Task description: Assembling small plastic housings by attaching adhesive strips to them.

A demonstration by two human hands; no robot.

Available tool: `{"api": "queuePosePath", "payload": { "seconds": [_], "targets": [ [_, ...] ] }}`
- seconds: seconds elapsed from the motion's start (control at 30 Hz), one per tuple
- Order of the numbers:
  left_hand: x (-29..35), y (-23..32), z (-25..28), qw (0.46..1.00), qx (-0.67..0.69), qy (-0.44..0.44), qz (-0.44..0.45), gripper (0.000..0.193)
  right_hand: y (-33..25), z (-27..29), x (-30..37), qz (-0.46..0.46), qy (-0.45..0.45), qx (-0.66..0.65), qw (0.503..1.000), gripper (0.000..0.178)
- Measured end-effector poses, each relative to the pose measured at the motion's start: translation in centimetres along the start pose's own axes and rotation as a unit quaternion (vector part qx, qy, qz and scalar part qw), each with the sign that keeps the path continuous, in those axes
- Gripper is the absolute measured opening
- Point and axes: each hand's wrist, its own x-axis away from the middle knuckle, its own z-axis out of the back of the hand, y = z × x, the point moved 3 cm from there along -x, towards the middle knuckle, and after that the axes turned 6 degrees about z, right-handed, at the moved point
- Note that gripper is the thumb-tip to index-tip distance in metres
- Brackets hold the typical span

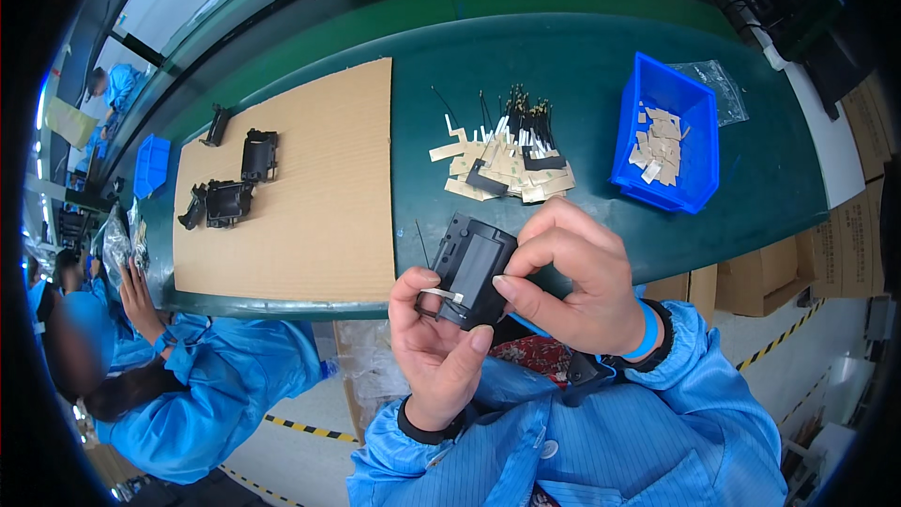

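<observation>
Close in front of me, above the table's near edge, my left hand (434, 349) grips a black plastic housing (477, 268) by its lower left end. The housing is tilted and has a recessed rectangular panel. A thin black wire and a short white strip (443, 295) show at its left side. My right hand (574, 274) has thumb and index finger pinched at the housing's right edge. Whether a small piece sits between those fingertips is hidden. Beyond the housing lies a pile of thin black cables (526, 127) with white sleeves and flat tan backing pieces (507, 174).
A cardboard sheet (319, 178) on the green table (582, 47) carries several black plastic parts (227, 203). At right stands a blue bin (623, 145) of tan paper pieces (660, 145), beside a clear bag (718, 89). A co-worker in blue (216, 394) sits at left, one hand at the table.
</observation>
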Motion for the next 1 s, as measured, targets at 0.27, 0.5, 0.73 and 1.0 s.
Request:
{"api": "queuePosePath", "payload": {
  "seconds": [0.27,0.5,0.73,1.0],
  "targets": [
    [0.0,0.1,-0.2,1.0,0.013,0.009,0.005,0.058,0.1,-0.2,0.1,0.016,-0.002,0.029,0.999,0.014],
    [0.2,0.3,-0.5,1.0,0.025,0.005,0.017,0.065,1.7,0.4,-0.2,0.009,0.031,0.041,0.999,0.044],
    [-0.1,0.2,-0.3,1.0,-0.001,0.004,0.013,0.071,1.5,-1.3,-0.1,-0.031,-0.064,0.015,0.997,0.079],
    [-0.2,0.0,-0.4,1.0,0.014,0.0,0.026,0.07,2.9,-1.8,-0.1,-0.02,-0.014,-0.035,0.999,0.034]
  ]
}}
